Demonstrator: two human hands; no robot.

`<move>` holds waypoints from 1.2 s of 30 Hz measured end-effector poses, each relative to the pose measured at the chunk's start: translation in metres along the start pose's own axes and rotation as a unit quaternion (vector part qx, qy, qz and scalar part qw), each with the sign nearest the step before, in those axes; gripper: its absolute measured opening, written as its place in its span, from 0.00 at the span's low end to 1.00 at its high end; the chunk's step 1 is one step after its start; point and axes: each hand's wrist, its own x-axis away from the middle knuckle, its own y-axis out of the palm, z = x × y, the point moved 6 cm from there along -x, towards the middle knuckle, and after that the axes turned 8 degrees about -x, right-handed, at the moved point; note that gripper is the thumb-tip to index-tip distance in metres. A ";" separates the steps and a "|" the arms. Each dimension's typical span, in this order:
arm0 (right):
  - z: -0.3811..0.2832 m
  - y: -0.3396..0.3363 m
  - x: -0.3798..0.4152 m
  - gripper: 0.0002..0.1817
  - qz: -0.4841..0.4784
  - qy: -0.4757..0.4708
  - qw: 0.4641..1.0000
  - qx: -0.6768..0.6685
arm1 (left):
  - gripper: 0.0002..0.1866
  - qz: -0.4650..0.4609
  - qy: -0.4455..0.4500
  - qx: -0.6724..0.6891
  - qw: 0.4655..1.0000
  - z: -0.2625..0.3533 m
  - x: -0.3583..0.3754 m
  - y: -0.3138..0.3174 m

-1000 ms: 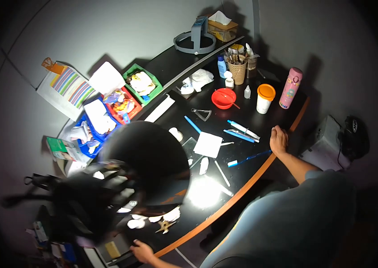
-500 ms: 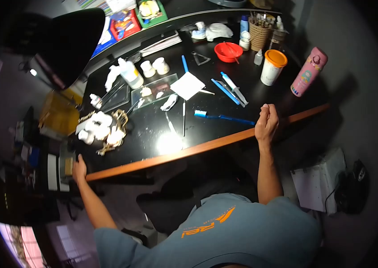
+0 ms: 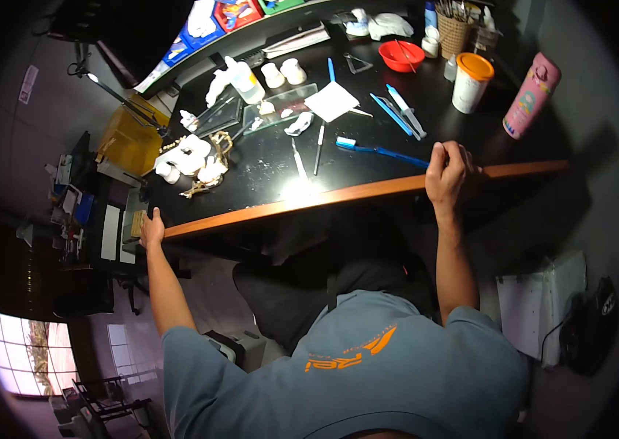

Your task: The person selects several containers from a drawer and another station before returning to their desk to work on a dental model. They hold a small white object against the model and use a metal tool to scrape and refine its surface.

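My left hand (image 3: 153,228) is closed on the left end of the desk's wooden front edge (image 3: 243,214), thumb pointing up. Near the right end of that edge, my right hand (image 3: 447,175) has its fingers curled in over the wood, thumb uppermost. The handle end of a blue toothbrush (image 3: 379,151) lies right beside this hand, on the black desktop. Just in from the left hand stands a cluster of white plaster-like pieces (image 3: 188,157) with a tan frame. Two slim tools (image 3: 319,148) lie between the hands.
Farther back are a glass plate (image 3: 269,121), a white square pad (image 3: 333,101), blue-handled tools (image 3: 401,113), a red bowl (image 3: 401,56), an orange-lidded cup (image 3: 472,84) and a pink bottle (image 3: 532,96). A dark lamp arm (image 3: 122,102) reaches over the left side.
The view has tilted, so the desk and its things sit higher and farther right. Both hands stay at the desk edge; the right thumb now shows more clearly.
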 end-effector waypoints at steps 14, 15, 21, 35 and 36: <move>-0.005 -0.001 -0.001 0.06 -0.002 -0.005 1.000 0.011 | 0.40 0.015 0.010 -0.030 0.999 -0.006 -0.005 0.004; -0.004 0.000 -0.001 0.06 0.000 -0.007 1.000 0.016 | 0.40 0.014 0.007 -0.030 0.999 -0.007 -0.004 0.005; 0.001 0.004 0.001 0.05 0.004 0.010 1.000 0.003 | 0.41 0.030 0.016 -0.015 0.999 -0.008 0.000 0.010; 0.019 0.013 0.008 0.06 -0.008 0.056 0.998 -0.040 | 0.35 0.325 -0.170 0.334 0.868 -0.055 0.176 0.134; 0.019 0.015 0.008 0.08 0.000 0.070 0.995 -0.064 | 0.36 0.233 -0.228 0.322 0.889 -0.063 0.202 0.207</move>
